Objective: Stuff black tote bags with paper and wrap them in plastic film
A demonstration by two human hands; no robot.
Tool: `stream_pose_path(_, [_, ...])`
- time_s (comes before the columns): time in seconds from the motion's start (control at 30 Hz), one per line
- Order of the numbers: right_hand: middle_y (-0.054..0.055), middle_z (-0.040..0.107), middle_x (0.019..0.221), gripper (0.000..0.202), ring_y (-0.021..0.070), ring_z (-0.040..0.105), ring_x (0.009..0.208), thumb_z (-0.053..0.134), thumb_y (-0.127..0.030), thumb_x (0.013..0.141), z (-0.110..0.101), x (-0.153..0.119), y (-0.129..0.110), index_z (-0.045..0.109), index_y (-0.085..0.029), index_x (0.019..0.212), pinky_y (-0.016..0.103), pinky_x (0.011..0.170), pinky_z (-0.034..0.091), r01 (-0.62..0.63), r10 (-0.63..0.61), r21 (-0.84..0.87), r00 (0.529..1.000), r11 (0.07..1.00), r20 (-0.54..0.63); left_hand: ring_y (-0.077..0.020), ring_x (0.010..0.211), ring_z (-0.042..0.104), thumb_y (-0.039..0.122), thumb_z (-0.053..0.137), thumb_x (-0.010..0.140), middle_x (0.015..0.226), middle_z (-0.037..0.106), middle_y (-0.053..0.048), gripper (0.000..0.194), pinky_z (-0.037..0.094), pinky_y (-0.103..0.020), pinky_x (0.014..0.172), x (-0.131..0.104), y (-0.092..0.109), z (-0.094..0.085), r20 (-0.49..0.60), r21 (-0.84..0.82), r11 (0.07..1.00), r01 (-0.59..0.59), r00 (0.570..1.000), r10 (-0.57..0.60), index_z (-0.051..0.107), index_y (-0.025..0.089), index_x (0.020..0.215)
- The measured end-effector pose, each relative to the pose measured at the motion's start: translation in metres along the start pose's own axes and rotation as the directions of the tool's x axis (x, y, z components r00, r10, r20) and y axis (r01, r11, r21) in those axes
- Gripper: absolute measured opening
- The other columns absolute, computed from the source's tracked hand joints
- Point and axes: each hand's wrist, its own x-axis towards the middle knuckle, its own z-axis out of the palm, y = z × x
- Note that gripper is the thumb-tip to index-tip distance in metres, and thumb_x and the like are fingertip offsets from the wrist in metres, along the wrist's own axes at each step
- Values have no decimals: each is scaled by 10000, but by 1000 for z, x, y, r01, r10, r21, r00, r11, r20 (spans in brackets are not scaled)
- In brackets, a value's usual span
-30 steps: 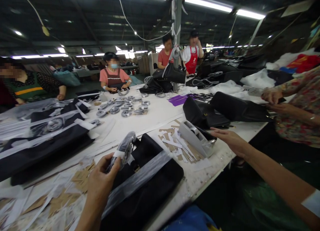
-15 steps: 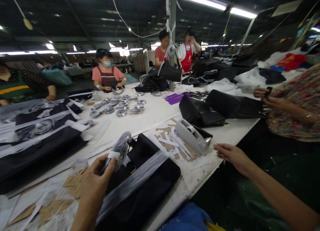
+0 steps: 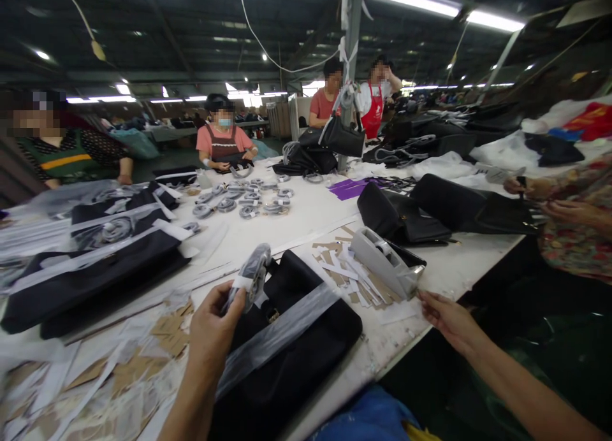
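Note:
My left hand (image 3: 217, 317) grips a coiled bag strap (image 3: 253, 272), wrapped in clear plastic with a white band around it. Under the strap lies a black handbag (image 3: 306, 345), flat on the table, with a strip of translucent wrap (image 3: 282, 332) across it. On the right, my right hand (image 3: 444, 317) has its fingertips pinched together at the cutting end of a grey tape dispenser (image 3: 382, 262). Anything between those fingertips is too small to make out. White and brown paper strips (image 3: 351, 275) lie beside the dispenser.
Several coiled straps (image 3: 248, 199) lie farther back on the white table (image 3: 301, 221). More black bags rest at left (image 3: 105, 269) and right (image 3: 473, 202). Paper scraps (image 3: 143, 364) cover the near left. Co-workers stand around; one in a floral sleeve (image 3: 578, 237) is close at right.
My right hand has moved in to the dispenser's cutting end, from just right of it. My left hand still holds the strap over the bag. The view has turned slightly left.

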Motion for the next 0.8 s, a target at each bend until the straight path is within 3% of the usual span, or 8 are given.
stream_pose_path(0.1, [48, 695, 722, 408, 193, 625, 628, 857, -507, 542, 18, -21, -16, 733, -215, 798, 312, 601, 583, 75, -75, -74, 997, 994, 2, -208, 854, 647, 528, 676, 782, 947, 729, -46, 451, 469, -278, 750, 2, -5, 0, 31, -40, 999, -13, 999, 14, 684, 171, 1057])
stream_pose_path(0.23, [50, 710, 740, 425, 209, 645, 686, 800, -556, 649, 73, -56, -61, 748, -193, 865, 309, 659, 562, 271, -216, -201, 941, 941, 260, -196, 826, 632, 482, 655, 815, 913, 715, -38, 381, 460, -278, 749, 0, -9, 5, 50, -70, 996, -56, 997, 60, 676, 171, 1035])
stream_pose_path(0.3, [53, 718, 766, 382, 204, 652, 693, 777, -547, 697, 112, -75, -82, 747, -201, 854, 300, 668, 557, 338, -254, -138, 871, 931, 421, -190, 806, 627, 446, 648, 823, 884, 708, -30, 334, 457, -276, 738, -3, -8, 8, 46, -68, 995, -67, 997, 70, 677, 173, 1014])
stream_pose_path(0.4, [51, 719, 792, 330, 187, 651, 705, 745, -514, 758, 172, -102, -102, 738, -203, 868, 281, 677, 547, 361, -289, 13, 721, 932, 630, -179, 789, 616, 385, 646, 825, 858, 698, -19, 263, 452, -270, 731, -7, -4, 12, 27, -50, 994, -92, 995, 94, 681, 178, 984])
stream_pose_path(0.53, [32, 704, 781, 312, 174, 646, 730, 729, -481, 791, 236, -123, -102, 718, -193, 911, 264, 680, 526, 274, -259, 116, 574, 955, 777, -169, 771, 613, 337, 657, 819, 841, 697, -10, 208, 444, -262, 717, -10, 2, 14, -11, -17, 992, -123, 992, 123, 685, 183, 956])
stream_pose_path(0.6, [20, 692, 770, 307, 165, 638, 730, 727, -474, 798, 257, -125, -95, 710, -188, 909, 256, 678, 511, 248, -249, 128, 555, 960, 793, -168, 785, 623, 315, 662, 818, 852, 703, -6, 182, 448, -259, 727, -11, 3, 15, -22, -14, 990, -141, 990, 141, 684, 189, 948])
stream_pose_path(0.67, [10, 678, 750, 304, 152, 622, 704, 727, -477, 799, 271, -122, -87, 705, -183, 876, 248, 656, 493, 247, -243, 117, 572, 962, 783, -165, 795, 629, 296, 662, 821, 859, 704, 1, 160, 452, -257, 738, -12, 4, 15, -33, -9, 987, -160, 987, 160, 683, 197, 945])
stream_pose_path(0.8, [8, 673, 727, 318, 148, 616, 659, 732, -492, 787, 278, -117, -78, 699, -177, 815, 249, 628, 494, 223, -190, 65, 604, 973, 774, -163, 797, 637, 275, 667, 819, 871, 708, 8, 148, 460, -258, 747, -14, 6, 14, -52, 13, 984, -177, 983, 178, 683, 210, 951])
